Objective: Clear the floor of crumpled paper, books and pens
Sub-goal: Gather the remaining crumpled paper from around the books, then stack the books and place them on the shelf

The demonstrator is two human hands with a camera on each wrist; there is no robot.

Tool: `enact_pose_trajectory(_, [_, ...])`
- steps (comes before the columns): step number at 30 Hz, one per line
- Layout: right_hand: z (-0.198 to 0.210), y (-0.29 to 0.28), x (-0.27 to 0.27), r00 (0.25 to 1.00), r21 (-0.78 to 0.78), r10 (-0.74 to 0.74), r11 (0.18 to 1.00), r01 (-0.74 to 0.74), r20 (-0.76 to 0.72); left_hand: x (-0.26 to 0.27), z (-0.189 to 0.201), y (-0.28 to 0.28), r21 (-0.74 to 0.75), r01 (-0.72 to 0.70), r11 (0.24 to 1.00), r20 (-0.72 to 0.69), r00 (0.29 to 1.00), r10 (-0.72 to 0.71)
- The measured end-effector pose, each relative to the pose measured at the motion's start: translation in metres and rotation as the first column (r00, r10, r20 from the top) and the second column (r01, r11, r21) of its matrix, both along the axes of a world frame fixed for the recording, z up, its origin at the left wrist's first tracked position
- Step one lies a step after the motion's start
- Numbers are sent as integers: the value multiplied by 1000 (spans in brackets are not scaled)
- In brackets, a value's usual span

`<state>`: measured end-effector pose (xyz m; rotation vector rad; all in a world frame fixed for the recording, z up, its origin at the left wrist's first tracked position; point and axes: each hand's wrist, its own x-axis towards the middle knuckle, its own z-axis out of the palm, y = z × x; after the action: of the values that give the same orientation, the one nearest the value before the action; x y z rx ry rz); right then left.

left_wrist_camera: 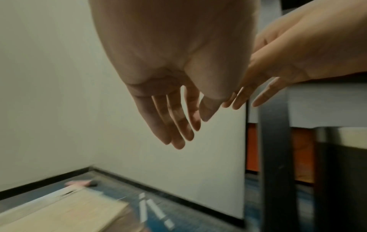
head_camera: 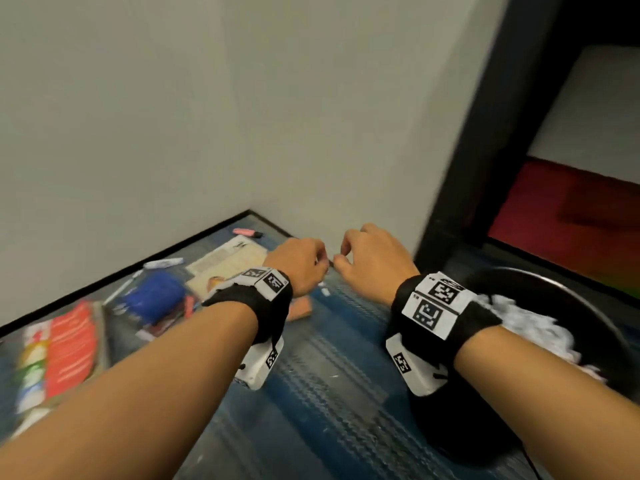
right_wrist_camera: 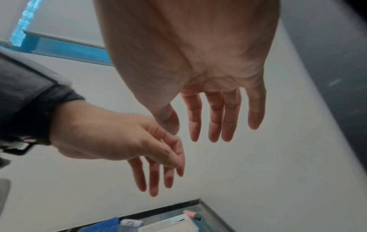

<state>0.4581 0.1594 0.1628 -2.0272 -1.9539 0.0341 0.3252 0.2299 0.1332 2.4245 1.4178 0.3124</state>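
Both hands empty, fingers loose: left hand beside right hand; books and pens lie down-left, nearer the left; bin sits right.

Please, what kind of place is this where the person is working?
Probably a corner of an office or study room: blue striped carpet, plain white walls with a black baseboard, a black bin holding crumpled paper, and books scattered on the floor.

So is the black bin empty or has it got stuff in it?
Got stuff in it. White crumpled paper shows inside the black bin, beside the right hand.
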Motion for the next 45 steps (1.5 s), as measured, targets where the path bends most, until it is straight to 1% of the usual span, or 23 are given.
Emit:
enact_pose_trajectory(4, [-36, 40, -74, 978, -154, 210, 965, -210, -21, -111, -31, -6, -90, -248, 964, -154, 960, 233])
enact_pose_trajectory(8, [-67, 64, -147, 912, -322, 411, 866, -383, 21, -217, -54, -30, -158, -482, 862, -273, 860, 431])
enact_pose_trajectory(12, [-88, 75, -204, 843, -436, 537, 769, -468, 43, -293, -75, -53, -207, -623, 754, -336, 769, 544])
enact_pose_trajectory(14, [-96, 79, -228, 808, -498, 583, 728, -472, 87, -319, -88, -63, -235, -661, 713, -343, 742, 575])
enact_pose_trajectory(16, [-105, 80, -250, 756, -567, 642, 673, -476, 128, -340, -106, -69, -274, -691, 669, -349, 720, 600])
enact_pose_trajectory(20, [-119, 77, -281, 645, -664, 734, 593, -456, 213, -369, -138, -68, -322, -712, 624, -410, 699, 585])
enact_pose_trajectory(22, [-125, 72, -290, 577, -704, 780, 551, -448, 242, -377, -153, -65, -317, -715, 624, -445, 693, 568])
enact_pose_trajectory(23, [-127, 69, -292, 549, -728, 799, 526, -439, 246, -380, -161, -63, -300, -709, 638, -455, 695, 557])
enact_pose_trajectory(25, [-130, 66, -298, 521, -774, 817, 490, -402, 247, -380, -173, -55, -317, -693, 648, -456, 710, 537])
enact_pose_trajectory(28, [-131, 70, -312, 523, -825, 812, 468, -317, 260, -366, -194, -51, -418, -694, 586, -442, 719, 536])
enact_pose_trajectory(30, [-134, 76, -324, 548, -833, 795, 473, -287, 262, -358, -199, -52, -428, -731, 531, -441, 682, 584])
enact_pose_trajectory(31, [-136, 80, -330, 558, -833, 790, 472, -287, 255, -357, -200, -52, -421, -744, 519, -442, 668, 599])
enact_pose_trajectory(32, [-139, 83, -336, 579, -828, 777, 479, -291, 246, -359, -202, -51, -401, -752, 523, -445, 659, 606])
enact_pose_trajectory(33, [-144, 86, -340, 599, -815, 762, 497, -300, 244, -361, -203, -48, -365, -752, 549, -449, 659, 603])
enact_pose_trajectory(35, [-159, 90, -344, 636, -793, 735, 523, -313, 233, -366, -205, -38, -356, -713, 604, -434, 699, 568])
enact_pose_trajectory(36, [-169, 89, -346, 646, -792, 730, 522, -317, 223, -369, -208, -32, -396, -692, 604, -397, 722, 567])
enact_pose_trajectory(38, [-188, 87, -354, 634, -814, 747, 487, -316, 200, -378, -208, -26, -490, -667, 560, -237, 721, 651])
enact_pose_trajectory(39, [-197, 85, -359, 626, -820, 758, 468, -329, 182, -384, -208, -28, -515, -663, 544, -134, 689, 712])
enact_pose_trajectory(40, [-205, 81, -366, 637, -812, 756, 464, -353, 154, -393, -207, -33, -512, -679, 526, -45, 633, 773])
enact_pose_trajectory(41, [-213, 78, -374, 661, -792, 742, 470, -389, 116, -404, -207, -38, -489, -712, 504, 9, 574, 819])
enact_pose_trajectory(42, [-220, 74, -381, 692, -773, 718, 482, -412, 79, -416, -209, -45, -445, -752, 486, 27, 532, 846])
enact_pose_trajectory(44, [-235, 66, -397, 742, -755, 670, 502, -421, 32, -451, -214, -66, -287, -868, 405, -70, 441, 895])
enact_pose_trajectory(45, [-242, 63, -405, 758, -751, 652, 513, -415, 26, -470, -218, -80, -206, -922, 329, -139, 360, 922])
